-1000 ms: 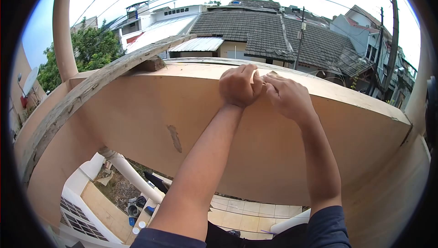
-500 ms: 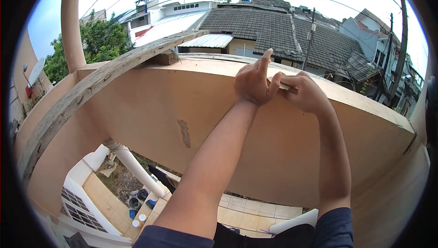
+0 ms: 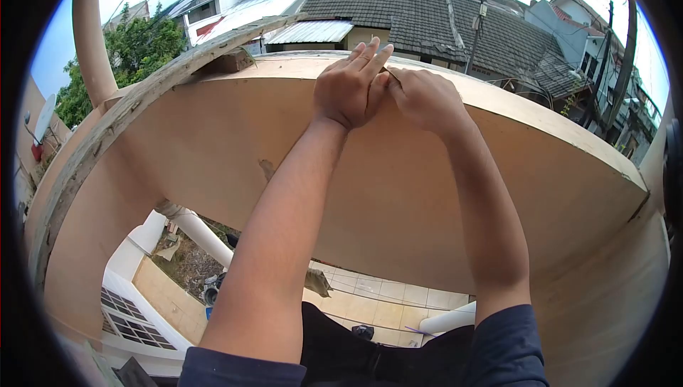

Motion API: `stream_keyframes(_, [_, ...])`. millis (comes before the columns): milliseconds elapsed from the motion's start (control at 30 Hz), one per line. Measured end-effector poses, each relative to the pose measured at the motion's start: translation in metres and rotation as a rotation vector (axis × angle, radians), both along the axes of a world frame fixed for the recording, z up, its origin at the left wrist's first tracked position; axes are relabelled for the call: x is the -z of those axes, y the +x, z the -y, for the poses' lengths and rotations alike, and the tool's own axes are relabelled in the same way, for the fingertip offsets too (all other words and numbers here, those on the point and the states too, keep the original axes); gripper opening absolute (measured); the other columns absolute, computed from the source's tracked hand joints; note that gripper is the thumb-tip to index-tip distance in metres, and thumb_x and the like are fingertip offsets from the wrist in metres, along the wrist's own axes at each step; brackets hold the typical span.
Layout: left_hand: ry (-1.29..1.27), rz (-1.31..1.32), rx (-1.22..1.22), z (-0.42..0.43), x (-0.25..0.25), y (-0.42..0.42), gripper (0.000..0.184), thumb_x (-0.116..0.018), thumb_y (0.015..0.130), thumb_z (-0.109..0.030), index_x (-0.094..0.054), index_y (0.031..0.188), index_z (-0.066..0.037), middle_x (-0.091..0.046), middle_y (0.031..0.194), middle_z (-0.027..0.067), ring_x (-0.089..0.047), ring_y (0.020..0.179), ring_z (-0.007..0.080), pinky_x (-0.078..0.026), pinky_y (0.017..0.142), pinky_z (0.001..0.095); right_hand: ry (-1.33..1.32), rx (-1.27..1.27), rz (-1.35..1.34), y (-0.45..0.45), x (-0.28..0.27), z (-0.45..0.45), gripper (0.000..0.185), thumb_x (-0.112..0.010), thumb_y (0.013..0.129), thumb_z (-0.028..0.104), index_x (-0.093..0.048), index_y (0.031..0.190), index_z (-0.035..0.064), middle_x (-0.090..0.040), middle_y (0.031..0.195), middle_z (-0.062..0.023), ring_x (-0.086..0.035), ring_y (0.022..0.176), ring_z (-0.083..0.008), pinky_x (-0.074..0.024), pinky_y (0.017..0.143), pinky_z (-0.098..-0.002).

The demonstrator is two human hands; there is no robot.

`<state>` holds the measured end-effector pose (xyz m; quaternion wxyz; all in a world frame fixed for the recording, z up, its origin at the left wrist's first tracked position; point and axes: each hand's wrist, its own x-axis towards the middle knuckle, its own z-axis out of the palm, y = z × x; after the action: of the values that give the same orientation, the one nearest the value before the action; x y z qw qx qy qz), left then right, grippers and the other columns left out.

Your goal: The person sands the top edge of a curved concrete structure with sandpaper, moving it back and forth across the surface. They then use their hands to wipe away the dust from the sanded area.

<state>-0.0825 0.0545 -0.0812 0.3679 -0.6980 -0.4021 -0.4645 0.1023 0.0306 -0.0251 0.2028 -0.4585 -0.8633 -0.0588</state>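
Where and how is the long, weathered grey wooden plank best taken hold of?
Probably by both long edges of the plank, midway along, coming from the camera wearer's side: it is long and narrow, this stretch lies uncovered, and a reddish-brown rectangular brick sits by its far part, where access looks tighter.

The left hand [image 3: 350,89], its fingers stretched outward, meets the right hand [image 3: 428,100] over the top edge of a peach-coloured wall [image 3: 405,195]; whatever lies between them is mostly hidden. A weathered plank [image 3: 153,77] slants along the left, with a brick [image 3: 231,62] by its far end; beyond spread tiled roofs [image 3: 356,10]; below shows a tiled floor [image 3: 363,310].
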Motion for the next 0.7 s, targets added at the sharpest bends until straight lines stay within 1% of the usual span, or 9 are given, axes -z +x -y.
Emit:
stream_keyframes(33, [-0.001, -0.008, 0.001, -0.002, 0.002, 0.001, 0.047, -0.051, 0.106, -0.035, -0.066, 0.148, -0.017, -0.069, 0.145, 0.0165, -0.070, 0.129, 0.0370, -0.058, 0.104, 0.0453, -0.001, 0.001, -0.008, 0.002, 0.009, 0.001, 0.042, -0.045, 0.113, 0.033, -0.071, 0.134, 0.0083, -0.077, 0.125, -0.0179, -0.071, 0.117, -0.0367, -0.0545, 0.101, -0.0496])
stream_keyframes(167, [0.034, 0.060, 0.050, -0.001, -0.001, 0.000, 0.051, -0.046, 0.105, -0.031, -0.066, 0.149, -0.016, -0.071, 0.140, 0.0199, -0.072, 0.126, 0.0371, -0.060, 0.100, 0.0464, 0.557, -0.234, -0.216, 0.017, 0.034, -0.008, 0.045, -0.041, 0.114, 0.038, -0.072, 0.128, 0.0081, -0.077, 0.126, -0.0102, -0.072, 0.117, -0.0312, -0.0563, 0.101, -0.0486])
stream_keyframes(267, [0.053, 0.061, 0.052, -0.007, 0.003, -0.002, 0.054, -0.043, 0.109, -0.043, -0.065, 0.149, -0.016, -0.073, 0.138, 0.0194, -0.072, 0.125, 0.0363, -0.060, 0.099, 0.0459, 0.025, -0.011, -0.105, 0.019, 0.005, -0.008, 0.045, -0.040, 0.115, 0.039, -0.074, 0.128, 0.0138, -0.077, 0.125, -0.0119, -0.072, 0.115, -0.0331, -0.0557, 0.099, -0.0483])
stream_keyframes(333, [0.113, 0.025, 0.033, -0.010, 0.004, -0.002, 0.071, -0.037, 0.109, -0.066, -0.064, 0.151, -0.015, -0.073, 0.138, 0.0175, -0.075, 0.119, 0.0356, -0.061, 0.096, 0.0448, -0.007, -0.001, -0.056, 0.009, -0.003, -0.008, 0.045, -0.040, 0.115, 0.040, -0.074, 0.128, 0.0136, -0.076, 0.126, -0.0121, -0.072, 0.115, -0.0335, -0.0556, 0.098, -0.0480])
stream_keyframes(367, [0.109, 0.025, 0.033, -0.009, 0.006, -0.002, 0.071, -0.037, 0.109, -0.066, -0.064, 0.151, -0.015, -0.073, 0.138, 0.0175, -0.075, 0.119, 0.0356, -0.061, 0.096, 0.0448, -0.031, 0.009, -0.014, 0.006, -0.005, -0.006, 0.045, -0.040, 0.114, 0.040, -0.074, 0.128, 0.0134, -0.076, 0.127, -0.0123, -0.072, 0.115, -0.0339, -0.0555, 0.098, -0.0477])
stream_keyframes(433, [0.061, 0.020, 0.007, -0.005, 0.004, -0.001, 0.092, -0.032, 0.101, -0.084, -0.062, 0.153, -0.014, -0.074, 0.137, 0.0156, -0.078, 0.110, 0.0332, -0.061, 0.091, 0.0439, 0.016, -0.060, -0.037, 0.020, 0.007, -0.004, 0.046, -0.040, 0.114, 0.040, -0.074, 0.127, 0.0112, -0.076, 0.127, -0.0120, -0.072, 0.113, -0.0341, -0.0554, 0.098, -0.0487])
stream_keyframes(500, [0.086, 0.029, 0.043, -0.008, 0.005, -0.001, 0.094, -0.033, 0.099, -0.087, -0.061, 0.154, -0.016, -0.077, 0.133, 0.0130, -0.080, 0.089, 0.0290, -0.061, 0.082, 0.0420, 0.273, -0.173, -0.249, 0.035, 0.029, -0.015, 0.046, -0.041, 0.114, 0.040, -0.074, 0.123, 0.0092, -0.076, 0.125, -0.0124, -0.072, 0.110, -0.0350, -0.0553, 0.096, -0.0499])
stream_keyframes(633, [0.063, 0.011, 0.010, -0.006, 0.007, -0.002, 0.096, -0.033, 0.099, -0.088, -0.061, 0.154, -0.015, -0.077, 0.131, 0.0126, -0.079, 0.082, 0.0277, -0.060, 0.079, 0.0412, -0.279, 0.119, -0.083, 0.035, -0.023, 0.010, 0.047, -0.043, 0.114, 0.042, -0.072, 0.138, 0.0141, -0.075, 0.134, -0.0099, -0.069, 0.123, -0.0341, -0.0538, 0.103, -0.0482])
stream_keyframes(700, [0.077, -0.006, -0.007, -0.005, 0.005, -0.002, 0.096, -0.033, 0.099, -0.088, -0.061, 0.154, -0.015, -0.078, 0.131, 0.0127, -0.079, 0.082, 0.0274, -0.060, 0.079, 0.0411, -0.237, 0.112, -0.089, 0.034, -0.011, 0.013, 0.046, -0.044, 0.114, 0.042, -0.071, 0.142, 0.0182, -0.075, 0.137, -0.0069, -0.068, 0.125, -0.0324, -0.0525, 0.108, -0.0456])
